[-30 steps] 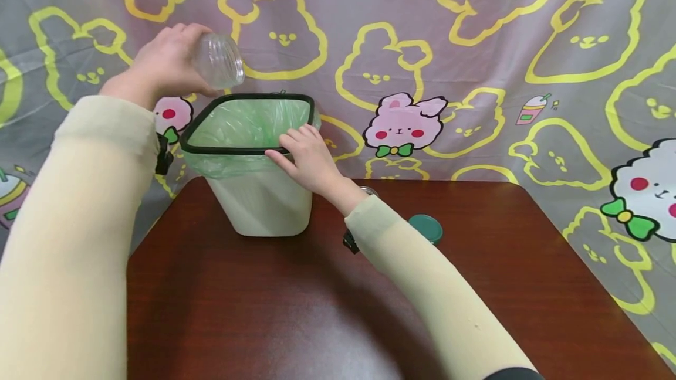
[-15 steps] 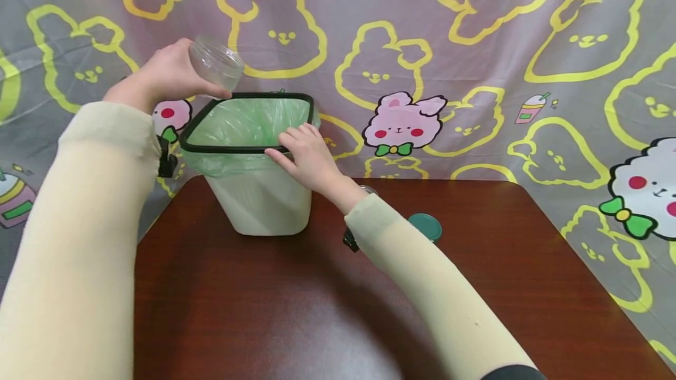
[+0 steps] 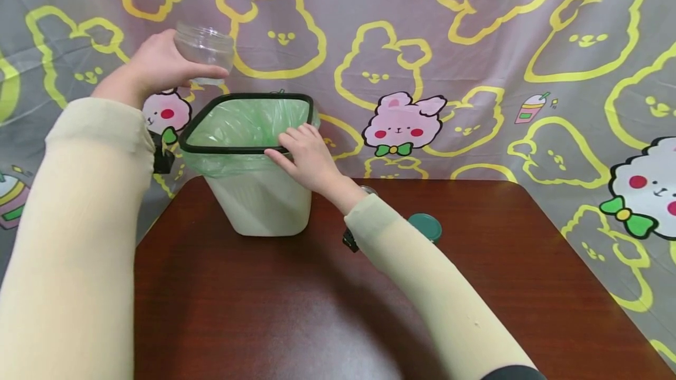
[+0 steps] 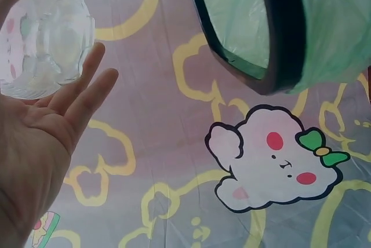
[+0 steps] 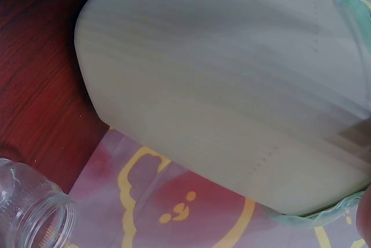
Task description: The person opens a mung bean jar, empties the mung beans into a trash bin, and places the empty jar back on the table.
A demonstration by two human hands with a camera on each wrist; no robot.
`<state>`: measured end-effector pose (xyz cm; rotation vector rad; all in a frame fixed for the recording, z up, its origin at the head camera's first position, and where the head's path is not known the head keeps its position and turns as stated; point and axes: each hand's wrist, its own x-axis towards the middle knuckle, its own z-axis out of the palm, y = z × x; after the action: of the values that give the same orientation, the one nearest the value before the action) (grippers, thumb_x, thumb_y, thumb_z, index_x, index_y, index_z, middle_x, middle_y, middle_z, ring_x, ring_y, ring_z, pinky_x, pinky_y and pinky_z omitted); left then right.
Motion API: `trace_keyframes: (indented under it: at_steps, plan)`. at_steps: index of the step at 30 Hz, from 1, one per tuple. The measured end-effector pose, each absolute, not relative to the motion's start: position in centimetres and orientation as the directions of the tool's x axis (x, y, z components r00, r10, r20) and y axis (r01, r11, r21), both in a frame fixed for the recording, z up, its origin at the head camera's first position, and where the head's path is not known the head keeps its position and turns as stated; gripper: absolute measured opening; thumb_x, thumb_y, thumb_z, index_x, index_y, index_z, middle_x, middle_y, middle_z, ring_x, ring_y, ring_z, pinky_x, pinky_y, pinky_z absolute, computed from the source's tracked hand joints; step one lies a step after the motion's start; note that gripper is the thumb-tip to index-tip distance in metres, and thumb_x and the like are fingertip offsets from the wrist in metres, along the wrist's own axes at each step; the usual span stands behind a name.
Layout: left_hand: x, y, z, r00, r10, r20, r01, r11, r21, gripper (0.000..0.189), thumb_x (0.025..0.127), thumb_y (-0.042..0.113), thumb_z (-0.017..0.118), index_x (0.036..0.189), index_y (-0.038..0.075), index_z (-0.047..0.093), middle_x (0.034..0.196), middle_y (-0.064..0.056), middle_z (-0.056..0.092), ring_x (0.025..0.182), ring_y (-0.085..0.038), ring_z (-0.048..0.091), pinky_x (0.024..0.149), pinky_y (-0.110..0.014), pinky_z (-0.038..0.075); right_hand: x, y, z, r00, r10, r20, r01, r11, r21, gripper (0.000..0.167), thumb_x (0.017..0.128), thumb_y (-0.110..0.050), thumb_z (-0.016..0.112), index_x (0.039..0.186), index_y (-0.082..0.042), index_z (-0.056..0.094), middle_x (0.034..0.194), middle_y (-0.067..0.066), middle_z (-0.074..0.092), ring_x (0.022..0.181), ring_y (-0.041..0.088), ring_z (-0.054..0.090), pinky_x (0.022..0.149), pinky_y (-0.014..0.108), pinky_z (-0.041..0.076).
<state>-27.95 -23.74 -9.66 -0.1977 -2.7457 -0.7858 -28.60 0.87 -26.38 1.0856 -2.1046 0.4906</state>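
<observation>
My left hand grips a clear glass jar above and left of the trash can, thumb across its near side. The jar stands nearly upright, threaded mouth on top, with no lid on it. In the left wrist view the jar lies between thumb and fingers. My right hand holds the near right part of the black rim, fingers over it and thumb outside. The pale trash can stands on the table, lined with a green plastic bag folded over its edge.
A second glass jar stands right of the trash can, mostly hidden behind my right wrist in the head view. A round green lid is on the brown table, beyond my right forearm. A patterned cloth hangs behind.
The jar in my left hand has turned from mouth tipped toward the trash can to nearly upright, shifting slightly up and left in the last half second. My right hand stays on the rim.
</observation>
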Motion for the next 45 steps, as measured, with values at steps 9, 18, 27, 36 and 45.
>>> trace_keyframes:
  at_steps: [9, 18, 27, 36, 45]
  plan:
    - [-27.8, -23.9, -9.6, -0.962, 0.002, 0.274, 0.195, 0.707, 0.680, 0.081, 0.079, 0.047, 0.076, 0.142, 0.011, 0.040, 0.121, -0.003, 0.049, 0.079, -0.007, 0.055, 0.060, -0.015, 0.048, -28.5, 0.8, -26.2, -0.421, -0.564, 0.710, -0.811, 0.585, -0.016, 0.034, 0.099, -0.036, 0.055, 0.077, -0.011, 0.049, 0.073, -0.001, 0.046, 0.076, 0.018, 0.046, 0.088, 0.032, 0.035]
    - [-27.6, -24.2, -9.6, -0.962, -0.004, 0.272, 0.201, 0.665, 0.720, 0.086, 0.083, 0.043, 0.074, 0.150, 0.009, 0.032, 0.135, -0.011, 0.042, 0.087, -0.006, 0.051, 0.060, -0.013, 0.049, -28.5, 0.8, -25.7, -0.437, -0.582, 0.686, -0.805, 0.593, -0.010, 0.034, 0.100, -0.036, 0.054, 0.077, -0.012, 0.047, 0.073, -0.001, 0.045, 0.077, 0.018, 0.046, 0.090, 0.031, 0.034]
    - [-27.4, -24.3, -9.6, -0.961, -0.001, 0.276, 0.208, 0.653, 0.728, 0.083, 0.083, 0.043, 0.074, 0.148, 0.010, 0.034, 0.133, -0.008, 0.044, 0.097, -0.011, 0.052, 0.066, -0.014, 0.050, -28.4, 1.0, -25.8, -0.466, -0.594, 0.656, -0.805, 0.593, -0.034, 0.028, 0.099, -0.037, 0.055, 0.092, -0.009, 0.060, 0.089, 0.001, 0.057, 0.094, 0.021, 0.050, 0.103, 0.034, 0.031]
    - [-27.5, -23.3, -10.2, -0.964, 0.042, 0.262, 0.229, 0.632, 0.741, 0.082, 0.082, 0.041, 0.075, 0.146, 0.008, 0.036, 0.130, -0.009, 0.046, 0.094, -0.011, 0.055, 0.062, -0.015, 0.050, -28.4, 2.4, -25.3, -0.439, -0.564, 0.699, -0.844, 0.526, -0.105, 0.033, 0.099, -0.033, 0.057, 0.117, -0.006, 0.061, 0.116, 0.006, 0.060, 0.113, 0.023, 0.049, 0.102, 0.029, 0.033]
    - [-27.1, -22.3, -10.4, -0.963, 0.072, 0.260, 0.259, 0.511, 0.819, 0.077, 0.083, 0.032, 0.076, 0.146, 0.012, 0.037, 0.130, -0.006, 0.048, 0.102, -0.014, 0.055, 0.069, -0.017, 0.052, -28.5, 5.9, -24.2, -0.403, -0.560, 0.724, -0.869, 0.483, -0.110, 0.032, 0.097, -0.027, 0.060, 0.115, 0.000, 0.059, 0.118, 0.011, 0.057, 0.111, 0.025, 0.048, 0.099, 0.032, 0.037]
